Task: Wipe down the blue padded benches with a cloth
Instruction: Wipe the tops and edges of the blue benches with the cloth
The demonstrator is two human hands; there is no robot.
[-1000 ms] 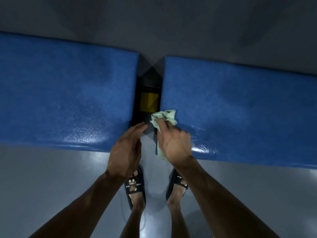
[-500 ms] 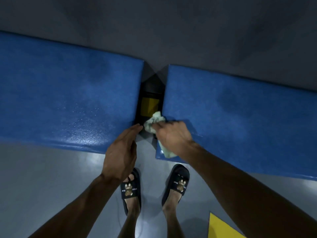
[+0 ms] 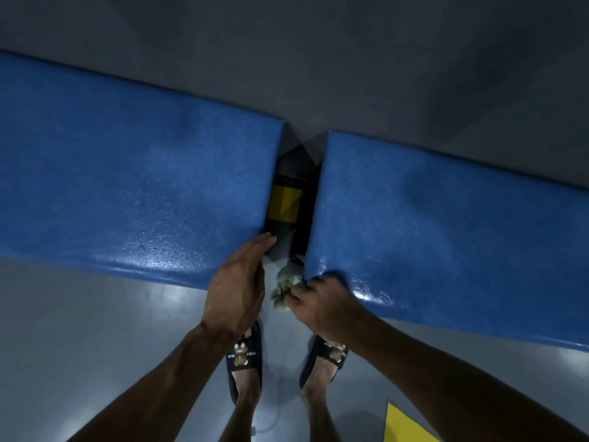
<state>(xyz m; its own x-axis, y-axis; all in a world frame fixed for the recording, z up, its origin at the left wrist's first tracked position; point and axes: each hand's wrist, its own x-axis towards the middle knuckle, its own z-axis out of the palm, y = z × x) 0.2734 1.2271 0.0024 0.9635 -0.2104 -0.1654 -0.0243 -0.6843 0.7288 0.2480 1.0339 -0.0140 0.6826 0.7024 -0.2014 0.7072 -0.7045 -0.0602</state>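
Note:
Two blue padded benches run side by side across the view, the left bench (image 3: 134,186) and the right bench (image 3: 446,237), with a narrow dark gap between them. My right hand (image 3: 322,301) grips a crumpled pale green cloth (image 3: 283,288) at the near left corner of the right bench. My left hand (image 3: 237,288) lies with straight fingers on the near right corner of the left bench, fingertips at the gap. Both bench tops glisten near the front edge.
In the gap sits a black frame with a yellow block (image 3: 284,204). A grey wall (image 3: 318,59) rises behind the benches. My feet in dark slippers (image 3: 245,355) stand on the glossy grey floor (image 3: 79,346). A yellow floor marking (image 3: 404,425) lies at the lower right.
My right hand pulled the cloth from the bench top down along the gap edge to the front corner, where it is now bunched. My left hand stayed at the left bench's corner.

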